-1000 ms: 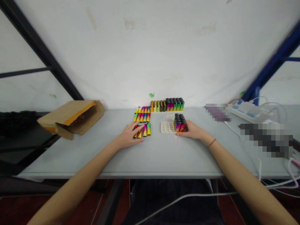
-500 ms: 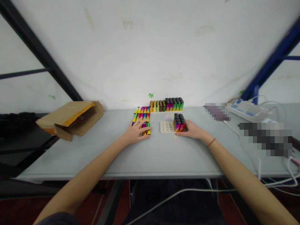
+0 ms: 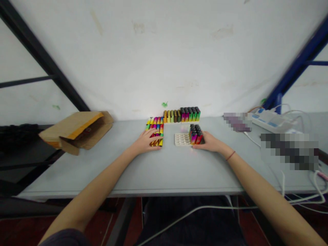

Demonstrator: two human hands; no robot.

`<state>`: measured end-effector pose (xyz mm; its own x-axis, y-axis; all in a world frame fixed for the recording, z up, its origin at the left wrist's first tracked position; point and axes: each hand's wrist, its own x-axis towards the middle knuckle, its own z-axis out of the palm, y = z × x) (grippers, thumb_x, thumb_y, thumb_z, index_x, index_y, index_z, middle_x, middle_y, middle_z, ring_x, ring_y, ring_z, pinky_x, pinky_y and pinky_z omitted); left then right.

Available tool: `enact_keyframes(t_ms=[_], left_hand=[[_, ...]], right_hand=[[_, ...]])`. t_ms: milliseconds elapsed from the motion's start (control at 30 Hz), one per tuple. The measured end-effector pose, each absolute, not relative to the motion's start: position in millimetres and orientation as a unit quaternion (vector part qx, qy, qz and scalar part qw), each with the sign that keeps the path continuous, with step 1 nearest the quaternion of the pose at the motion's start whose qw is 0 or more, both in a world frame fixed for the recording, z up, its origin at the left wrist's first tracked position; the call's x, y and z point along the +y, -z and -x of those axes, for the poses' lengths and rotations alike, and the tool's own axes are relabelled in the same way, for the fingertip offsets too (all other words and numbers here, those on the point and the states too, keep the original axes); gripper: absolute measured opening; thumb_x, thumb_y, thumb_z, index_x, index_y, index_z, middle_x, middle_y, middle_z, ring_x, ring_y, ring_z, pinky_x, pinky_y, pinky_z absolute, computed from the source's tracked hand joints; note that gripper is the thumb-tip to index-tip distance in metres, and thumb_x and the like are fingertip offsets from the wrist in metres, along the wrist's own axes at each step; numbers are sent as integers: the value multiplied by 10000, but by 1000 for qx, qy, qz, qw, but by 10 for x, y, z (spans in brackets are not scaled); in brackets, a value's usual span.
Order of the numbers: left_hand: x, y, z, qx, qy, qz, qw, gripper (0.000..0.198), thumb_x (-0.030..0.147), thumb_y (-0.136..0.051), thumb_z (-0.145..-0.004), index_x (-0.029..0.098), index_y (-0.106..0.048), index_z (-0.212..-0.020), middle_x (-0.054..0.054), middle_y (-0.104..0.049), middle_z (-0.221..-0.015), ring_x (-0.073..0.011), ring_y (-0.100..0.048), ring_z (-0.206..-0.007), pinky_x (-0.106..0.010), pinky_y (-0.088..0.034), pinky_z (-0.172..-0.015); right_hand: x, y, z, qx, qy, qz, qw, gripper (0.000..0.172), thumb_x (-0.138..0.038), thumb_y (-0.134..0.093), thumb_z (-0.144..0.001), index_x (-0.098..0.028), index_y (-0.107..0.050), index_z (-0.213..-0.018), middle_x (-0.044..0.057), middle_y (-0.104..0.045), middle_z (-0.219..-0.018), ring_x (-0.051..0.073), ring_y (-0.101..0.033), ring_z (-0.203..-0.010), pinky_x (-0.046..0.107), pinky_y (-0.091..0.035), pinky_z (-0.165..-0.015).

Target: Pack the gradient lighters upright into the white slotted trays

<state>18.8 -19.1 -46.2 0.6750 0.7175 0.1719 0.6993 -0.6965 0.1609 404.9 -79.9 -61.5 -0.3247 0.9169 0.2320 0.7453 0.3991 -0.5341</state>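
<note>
Leaning over a grey work table (image 3: 179, 171), the person has both bare hands near the middle of the frame. The left hand (image 3: 146, 141) lies flat, its fingers (image 3: 153, 134) spread and slightly arched over a group of rainbow-finished lighters (image 3: 156, 140) lying side by side. Nothing is lifted, so it looks more like pressing or squaring them than gripping. Just above, a block of laid lighters (image 3: 155, 125) touches that group. The right hand (image 3: 208, 141) sits against a cluster of upright black-capped lighters (image 3: 195, 134), its fingers (image 3: 202, 137) loosely bent at the cluster's near side; whether they have hold of it, I cannot tell. The cluster stands at the right end of a white moulded tray (image 3: 182, 139), though I cannot tell if it sits in the pockets or just beside them. A row of upright lighters (image 3: 181, 115) runs along the far edge at upper centre.

The step in hand appears to be tidying the laid lighters into a compact block; the next move seems to call for the left hand to come up without disturbing the rows.

A cardboard mailer (image 3: 79, 131) lies at the left, and a power strip (image 3: 271, 121) sits at the upper right.
</note>
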Motion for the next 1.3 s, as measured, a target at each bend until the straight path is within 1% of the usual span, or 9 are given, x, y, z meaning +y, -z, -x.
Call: enact_keyframes(t_ms=[133, 267, 400, 500, 633, 733, 967, 1167, 1300], left_hand=[[-183, 449, -165, 391, -125, -911, 35, 578, 546, -764, -845, 318, -711, -1374, -116, -541, -1578, -359, -402, -1526, -566, -271, -1280], [-297, 306, -384, 387, -172, -906, 19, 837, 609, -781, -798, 231, -583, -1517, -160, -491, -1618, -397, -328, -1561, -586, -181, -1308], [-412, 208, -1045, 340, -236, -903, 117, 932, 626, -719, -855, 173, -422, -1613, -183, -444, -1650, -353, -371, -1551, -514, -241, -1310], [-400, 232, -1611, 321, -271, -878, 228, 1095, 609, -825, -753, 118, -363, -1616, -249, -433, -1638, -393, -425, -1517, -522, -347, -1253], [-274, 308, -1992, 295, -240, -856, 350, 930, 498, -875, -705, 98, -512, -1462, -227, -674, -1356, -369, -662, -1232, -491, -522, -1065], [-164, 356, -1991, 275, -250, -840, 394, 807, 464, -865, -722, 125, -551, -1383, -160, -729, -1187, -310, -709, -1044, -456, -565, -951], [-54, 437, -1878, 283, -335, -802, 406, 664, 473, -851, -764, 172, -566, -1283, -107, -699, -1134, -287, -684, -1048, -439, -540, -970], [-107, 510, -1912, 272, -317, -801, 428, 765, 420, -942, -644, 193, -549, -1260, -62, -685, -1063, -275, -671, -994, -419, -555, -925], [-132, 521, -1907, 276, -320, -797, 432, 699, 420, -911, -689, 200, -541, -1240, -53, -679, -1055, -266, -670, -970, -407, -559, -897]], right_hand=[[-796, 619, -4046, -793, -160, 529, 256, 501, -554, -828, -762, -182, -646, -1044, 99, -717, -941, 279, -628, -812, 438, -557, -768], [-791, 612, -4046, -794, -179, 520, 261, 544, -563, -828, -758, -172, -647, -1089, 99, -717, -950, 287, -638, -827, 448, -560, -785], [-794, 593, -4070, -791, -206, 506, 276, 642, -549, -868, -719, -176, -636, -1187, 104, -724, -1025, 304, -660, -891, 475, -568, -836], [-799, 588, -4087, -786, -217, 511, 273, 666, -521, -888, -705, -175, -621, -1208, 121, -726, -1071, 321, -674, -931, 493, -576, -860], [-797, 599, -4080, -783, -229, 504, 283, 648, -475, -884, -726, -180, -603, -1229, 136, -726, -1155, 335, -685, -1014, 497, -571, -913], [-790, 606, -4068, -781, -224, 508, 285, 629, -485, -878, -748, -171, -609, -1222, 147, -728, -1161, 334, -689, -1021, 494, -569, -918], [-772, 623, -4079, -794, -206, 506, 268, 666, -502, -863, -763, -139, -606, -1258, 147, -732, -1152, 316, -678, -1015, 483, -560, -929], [-767, 626, -4083, -797, -191, 511, 258, 620, -519, -853, -771, -148, -623, -1211, 154, -727, -1160, 321, -670, -1025, 483, -543, -942], [-766, 632, -4080, -795, -186, 518, 255, 588, -526, -853, -763, -150, -637, -1161, 139, -731, -1116, 303, -667, -987, 458, -546, -917]])
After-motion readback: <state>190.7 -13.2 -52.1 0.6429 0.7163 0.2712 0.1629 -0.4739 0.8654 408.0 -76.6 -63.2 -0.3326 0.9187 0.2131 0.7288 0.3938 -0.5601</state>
